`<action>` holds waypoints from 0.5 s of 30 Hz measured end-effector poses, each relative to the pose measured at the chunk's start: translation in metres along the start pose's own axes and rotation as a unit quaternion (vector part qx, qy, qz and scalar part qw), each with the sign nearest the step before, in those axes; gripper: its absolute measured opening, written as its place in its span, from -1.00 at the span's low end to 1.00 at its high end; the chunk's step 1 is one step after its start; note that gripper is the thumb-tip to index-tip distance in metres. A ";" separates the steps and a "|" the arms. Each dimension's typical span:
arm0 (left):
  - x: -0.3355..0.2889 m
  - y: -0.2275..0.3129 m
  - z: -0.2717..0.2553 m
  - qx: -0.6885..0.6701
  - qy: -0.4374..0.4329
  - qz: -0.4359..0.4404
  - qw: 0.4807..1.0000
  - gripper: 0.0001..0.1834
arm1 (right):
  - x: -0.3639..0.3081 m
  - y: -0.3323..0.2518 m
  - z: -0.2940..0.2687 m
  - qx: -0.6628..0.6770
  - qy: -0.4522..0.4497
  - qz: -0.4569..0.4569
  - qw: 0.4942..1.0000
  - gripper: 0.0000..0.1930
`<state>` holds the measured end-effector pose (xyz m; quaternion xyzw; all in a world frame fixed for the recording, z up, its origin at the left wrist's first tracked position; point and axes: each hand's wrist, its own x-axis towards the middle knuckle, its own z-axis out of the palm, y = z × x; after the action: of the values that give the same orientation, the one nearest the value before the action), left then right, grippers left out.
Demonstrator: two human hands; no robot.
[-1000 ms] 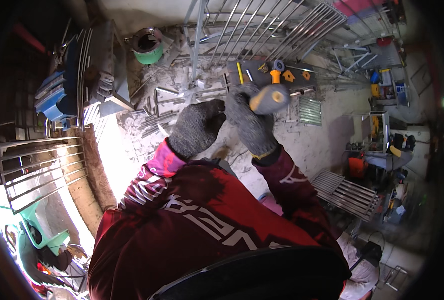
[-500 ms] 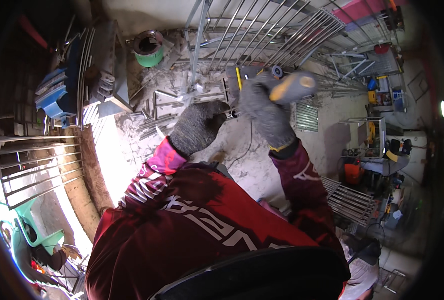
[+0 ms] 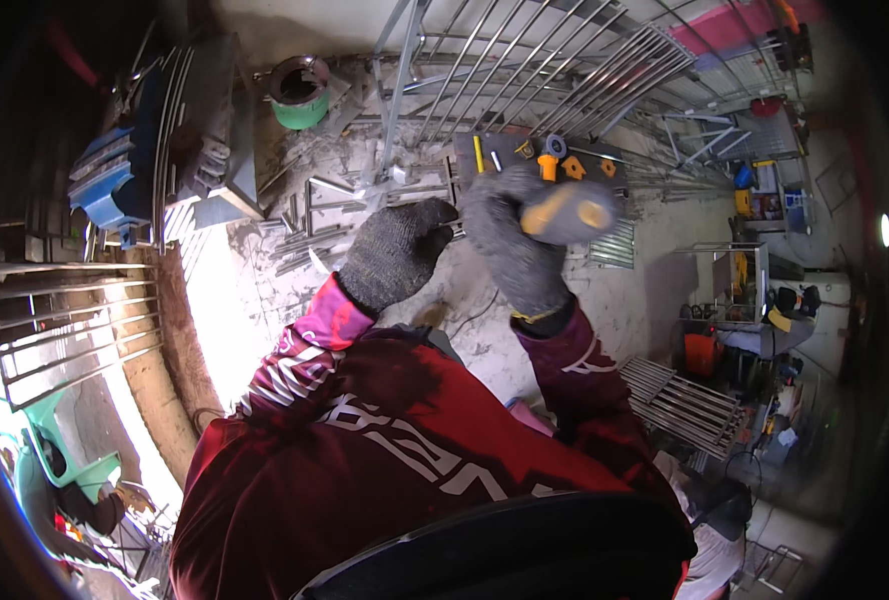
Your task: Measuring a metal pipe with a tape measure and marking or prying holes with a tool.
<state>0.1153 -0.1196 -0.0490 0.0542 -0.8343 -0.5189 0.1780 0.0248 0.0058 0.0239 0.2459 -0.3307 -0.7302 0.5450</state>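
Note:
Grey knit gloves cover both hands. My left hand (image 3: 396, 256) is closed in front of my chest, thumb and fingers curled together; what they hold, if anything, is hidden. Just right of it, my right hand (image 3: 512, 240) is wrapped round a thick, rounded grey-and-yellow tool handle (image 3: 569, 214). The handle's blunt end points right and up towards me. Motion blurs this hand and the handle, and the tool's working end cannot be seen.
Beyond my right hand, a dark board (image 3: 467, 150) carries a yellow stick, orange pieces and a round disc. Cut metal tubes (image 3: 329, 190) lie on the dusty floor. Barred metal frames (image 3: 524, 60) lean behind. A green-based drum (image 3: 301, 108) stands at the far left. Another person (image 3: 716, 520) is at lower right.
My right hand has shifted slightly left and nearer with the handle, uncovering orange pieces on the board. A small metallic bit visible between my hands before is now hidden. My left hand stays nearly still.

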 end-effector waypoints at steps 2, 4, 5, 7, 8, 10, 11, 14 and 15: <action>-0.002 -0.009 0.005 -0.012 0.021 0.019 1.000 -0.79 | -0.002 0.005 0.004 0.063 -0.006 -0.008 0.998 -0.91; 0.001 -0.006 0.000 -0.005 0.022 0.013 1.000 -0.78 | -0.020 0.025 0.023 0.321 -0.011 -0.036 0.946 -0.89; -0.004 -0.003 -0.001 0.002 0.019 0.007 1.000 -0.77 | -0.025 0.012 0.025 0.162 0.043 -0.047 0.985 -0.85; 0.007 -0.012 -0.001 0.005 0.017 0.047 0.999 -0.77 | -0.016 -0.026 0.022 -0.275 0.000 -0.069 0.959 -0.95; 0.006 -0.013 -0.002 -0.010 -0.004 0.034 0.999 -0.77 | -0.014 -0.036 0.019 -0.653 -0.023 -0.075 0.753 -0.95; 0.002 -0.003 -0.004 -0.040 -0.031 -0.031 0.998 -0.77 | 0.002 -0.001 0.038 -0.413 -0.009 -0.048 0.909 -0.94; 0.002 -0.007 -0.003 -0.041 -0.030 -0.030 0.998 -0.77 | 0.007 0.013 0.042 -0.138 0.006 -0.018 0.990 -0.93; 0.000 -0.009 0.001 -0.033 0.010 0.063 0.997 -0.79 | 0.005 -0.047 0.044 -0.339 0.027 -0.053 0.939 -0.87; 0.000 -0.009 0.002 -0.032 0.011 0.062 0.997 -0.79 | 0.006 -0.060 0.045 -0.434 0.038 -0.065 0.898 -0.82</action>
<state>0.1135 -0.1220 -0.0575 0.0026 -0.8169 -0.5328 0.2210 -0.0468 0.0203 0.0086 0.0334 0.0569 -0.8251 0.5611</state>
